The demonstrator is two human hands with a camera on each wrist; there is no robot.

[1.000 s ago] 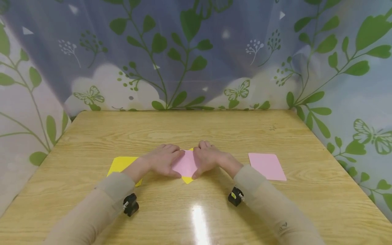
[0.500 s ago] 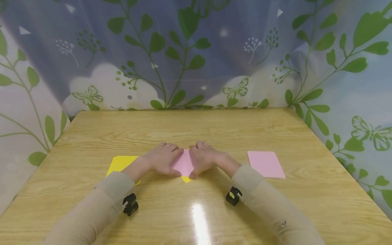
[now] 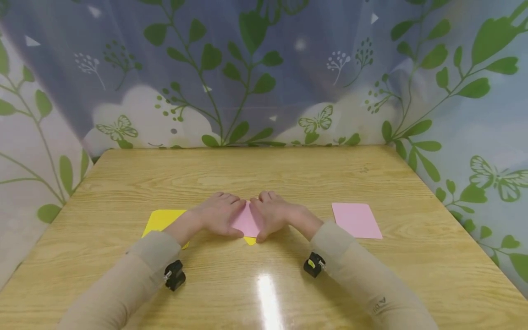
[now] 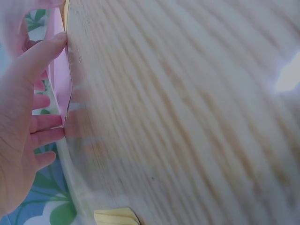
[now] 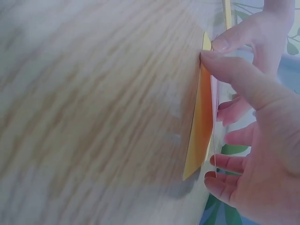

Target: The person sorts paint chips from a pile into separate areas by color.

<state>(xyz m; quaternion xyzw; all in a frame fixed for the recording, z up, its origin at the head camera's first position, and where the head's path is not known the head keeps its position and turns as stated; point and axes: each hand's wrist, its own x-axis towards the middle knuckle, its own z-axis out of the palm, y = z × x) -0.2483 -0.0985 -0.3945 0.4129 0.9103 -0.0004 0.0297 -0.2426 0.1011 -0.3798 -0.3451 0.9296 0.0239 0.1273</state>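
Between my hands lies a pink sheet of paper [image 3: 247, 221] over a yellow one, whose tip [image 3: 249, 240] pokes out on the near side. My left hand [image 3: 220, 214] holds the left part, thumb on the near edge and fingers toward the far edge. My right hand [image 3: 272, 215] holds the other side the same way. From the right wrist, the yellow sheet [image 5: 201, 112] stands tilted off the table under the right thumb, with the fingertips at the paper's far edge. The left wrist view shows the pink paper [image 4: 60, 77] bent upward in layers.
Left of my hands lies a stack of yellow paper [image 3: 162, 221], partly behind my left forearm. A square of pink paper [image 3: 356, 221] rests on the right of the wooden table [image 3: 264, 172]. A leaf-patterned curtain [image 3: 264, 82] surrounds the table.
My right hand has moved slightly left over the paper, and less yellow shows on the near side and at the far edge. My left hand stays nearly still.
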